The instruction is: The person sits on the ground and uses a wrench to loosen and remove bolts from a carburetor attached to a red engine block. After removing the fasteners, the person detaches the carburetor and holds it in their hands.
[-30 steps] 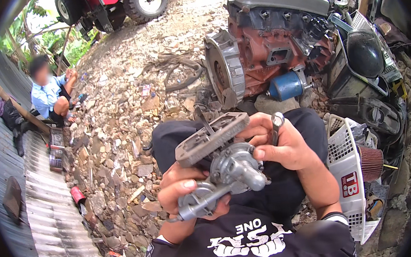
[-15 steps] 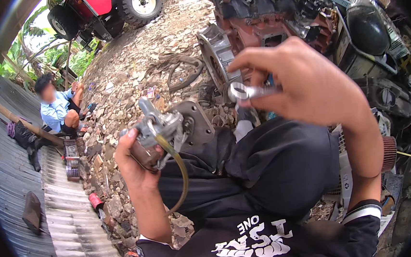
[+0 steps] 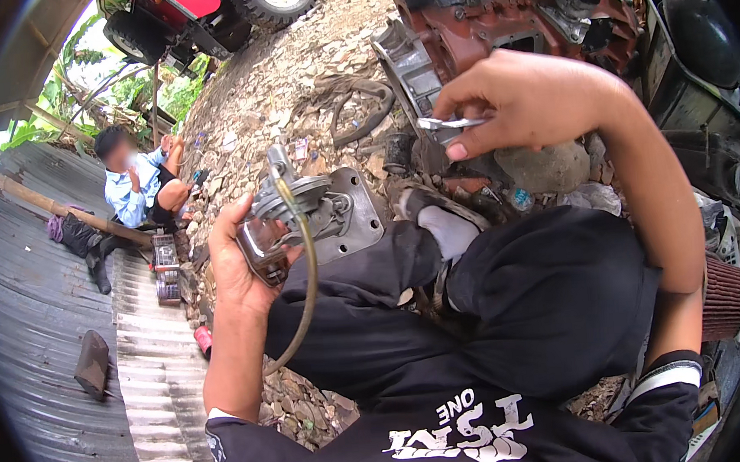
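In my left hand [image 3: 236, 268] is a grey metal carburetor [image 3: 304, 193] with a brownish bowl, the fingers wrapped round its lower side. A yellowish hose [image 3: 310, 292] curves down from it toward my forearm. Beside the carburetor, over my leg, shows a flat metal flange plate [image 3: 347, 248] with bolt holes; I cannot tell whether the two are joined. My right hand [image 3: 529, 101], raised to the right and apart from the carburetor, pinches a shiny wrench [image 3: 448, 123]. The wrench's ring end sticks out leftward past the fingertips; the rest is hidden in the hand.
A large reddish-brown engine block [image 3: 493, 26] stands ahead on stony ground. A dark hose loop [image 3: 360, 110] lies there. Car parts and a pleated air filter [image 3: 725, 297] crowd the right. Corrugated metal sheets [image 3: 38, 318] lie left, near a seated person [image 3: 139, 184].
My right hand has drawn slightly up and right with the wrench, which now shows more edge-on. The carburetor is turned a little in my left hand. The whole view has shifted.
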The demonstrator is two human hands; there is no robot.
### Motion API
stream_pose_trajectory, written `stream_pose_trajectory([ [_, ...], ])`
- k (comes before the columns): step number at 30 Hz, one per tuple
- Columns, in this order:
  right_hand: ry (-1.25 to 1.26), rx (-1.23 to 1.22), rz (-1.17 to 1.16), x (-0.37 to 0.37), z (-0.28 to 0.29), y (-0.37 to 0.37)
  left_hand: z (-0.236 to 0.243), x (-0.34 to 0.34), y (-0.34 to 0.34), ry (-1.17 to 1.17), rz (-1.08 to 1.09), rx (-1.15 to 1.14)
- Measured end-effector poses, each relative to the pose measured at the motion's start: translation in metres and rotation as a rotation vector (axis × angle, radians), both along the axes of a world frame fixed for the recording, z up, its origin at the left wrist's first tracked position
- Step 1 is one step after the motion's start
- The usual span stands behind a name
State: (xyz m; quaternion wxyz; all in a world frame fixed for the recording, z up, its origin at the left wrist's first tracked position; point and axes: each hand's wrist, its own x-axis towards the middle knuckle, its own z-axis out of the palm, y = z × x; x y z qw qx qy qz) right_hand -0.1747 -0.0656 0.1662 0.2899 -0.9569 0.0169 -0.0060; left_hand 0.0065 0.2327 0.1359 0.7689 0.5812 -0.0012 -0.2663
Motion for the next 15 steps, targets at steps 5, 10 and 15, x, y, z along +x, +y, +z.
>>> stream_pose_trajectory([
  [5, -0.064, -0.212, 0.045, 0.031, 0.021, -0.026, 0.008, 0.012, -0.009, -0.190, -0.035, 0.061],
  [10, -0.014, -0.534, 0.280, 0.093, 0.042, -0.009, 0.032, 0.056, 0.002, -0.397, -0.199, 0.152],
  [15, 0.092, -0.853, 0.459, 0.177, -0.027, 0.028, -0.018, 0.096, -0.011, -0.343, -0.246, 0.180],
])
